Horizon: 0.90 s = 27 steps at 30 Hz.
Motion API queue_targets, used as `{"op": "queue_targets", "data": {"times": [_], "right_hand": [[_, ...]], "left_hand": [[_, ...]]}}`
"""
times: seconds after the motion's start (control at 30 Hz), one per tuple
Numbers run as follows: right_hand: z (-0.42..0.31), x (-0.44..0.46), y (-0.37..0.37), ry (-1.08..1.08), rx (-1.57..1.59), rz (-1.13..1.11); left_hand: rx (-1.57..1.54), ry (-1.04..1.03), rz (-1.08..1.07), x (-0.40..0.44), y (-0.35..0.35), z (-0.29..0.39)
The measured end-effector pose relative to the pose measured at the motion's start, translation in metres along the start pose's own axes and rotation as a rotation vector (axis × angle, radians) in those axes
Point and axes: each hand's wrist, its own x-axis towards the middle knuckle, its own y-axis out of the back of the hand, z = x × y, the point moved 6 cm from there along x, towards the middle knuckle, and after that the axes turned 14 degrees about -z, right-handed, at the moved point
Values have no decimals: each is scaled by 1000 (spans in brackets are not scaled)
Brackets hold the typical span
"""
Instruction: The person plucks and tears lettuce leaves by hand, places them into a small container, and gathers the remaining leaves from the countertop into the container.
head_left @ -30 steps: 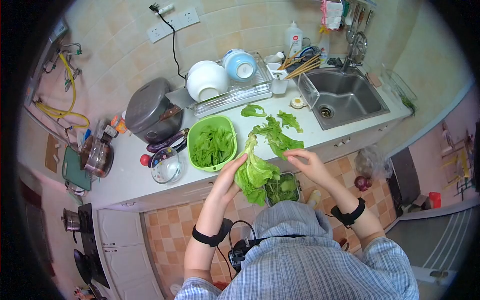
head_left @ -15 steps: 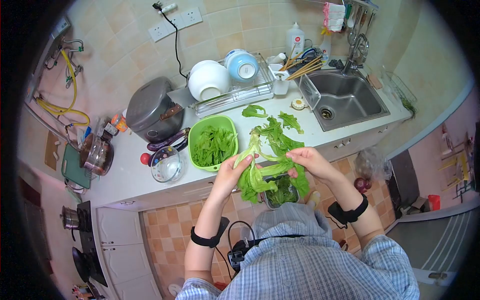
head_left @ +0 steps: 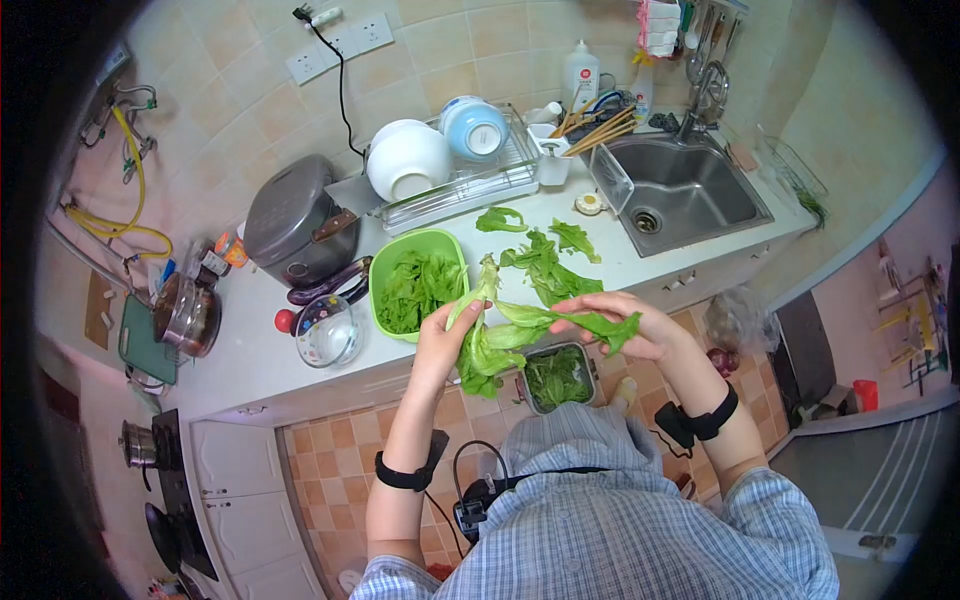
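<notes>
My left hand (head_left: 437, 343) is closed round the stem of a head of lettuce (head_left: 487, 345), held over the counter's front edge. A leaf of it stretches right into my right hand (head_left: 635, 325), which pinches it between thumb and fingers; its green tip (head_left: 615, 328) lies across that palm. Beyond my hands, loose lettuce leaves (head_left: 550, 275) lie on the counter. Close to my left hand stands a green basin (head_left: 374, 290) with torn lettuce in it. Below the counter edge, a bin (head_left: 594, 385) holds more leaves.
A glass bowl (head_left: 328, 335), eggplants (head_left: 330, 285) and a rice cooker (head_left: 290, 215) stand on the left. Behind are a dish rack (head_left: 460, 205) with bowls and a chopstick holder (head_left: 552, 165). The sink (head_left: 690, 190) is at the right.
My right hand has turned and opened out somewhat, with the leaf now across its palm. The lettuce has shifted slightly left, and more of the bin below shows. The view has moved a little.
</notes>
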Motion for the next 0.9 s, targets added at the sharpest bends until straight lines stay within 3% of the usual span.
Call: {"op": "queue_targets", "data": {"times": [0.17, 0.33, 0.53, 0.63, 0.7, 0.77, 0.8, 0.87, 0.9], "right_hand": [[-7, -5, 1, 97, -87, -6], [-14, -5, 11, 136, -201, 103], [9, 8, 40, 82, -899, 160], [21, 12, 39, 32, -1109, 146], [23, 14, 39, 19, -1027, 101], [17, 15, 27, -74, -1252, 102], [18, 18, 25, -73, -1251, 102], [10, 21, 17, 257, -838, 117], [10, 23, 11, 259, -836, 119]], "left_hand": [[-127, -12, 117, -2, 12, -3], [-444, -29, 42, 0, 14, -10], [-643, -18, -102, 1, 1, -7], [-789, 17, -167, 1, -9, -5], [-896, 52, -190, 1, -11, -11], [-991, 25, -282, 4, -13, -20], [-990, 26, -283, 4, -15, -18], [-1084, 63, -226, 3, -21, -16], [-1082, 66, -227, 5, -20, -21]]}}
